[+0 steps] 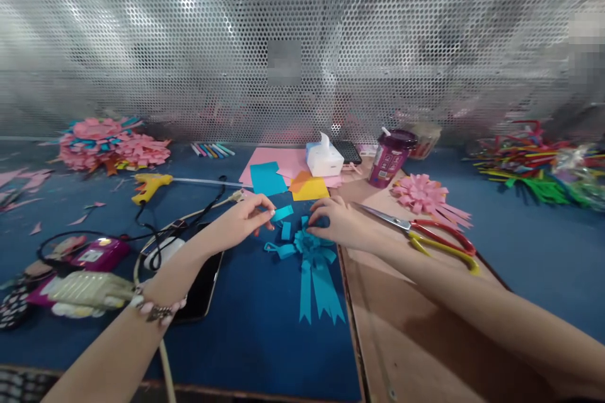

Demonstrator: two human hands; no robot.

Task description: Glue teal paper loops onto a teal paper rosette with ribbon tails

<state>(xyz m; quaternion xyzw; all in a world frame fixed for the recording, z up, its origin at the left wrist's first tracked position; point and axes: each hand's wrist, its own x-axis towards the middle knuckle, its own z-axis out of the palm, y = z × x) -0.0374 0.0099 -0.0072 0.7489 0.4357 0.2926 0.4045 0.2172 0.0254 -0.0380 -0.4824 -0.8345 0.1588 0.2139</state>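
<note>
Between the thumb and fingertips of my left hand is a small blue paper strip. My right hand reaches down to a blue paper flower, its thumb and fingers curled at the flower's upper right edge. Long notched paper tails hang from the flower toward me, flat on the blue tabletop. Just left of the flower lie a folded blue paper piece and a looped blue paper piece. My right fingertips are partly hidden, but they appear to pinch the flower's edge.
Scissors and a pink paper flower lie right, near a purple cup. Blue paper, yellow paper and a tissue box are ahead. Left are a yellow glue gun, cables and a dark tablet.
</note>
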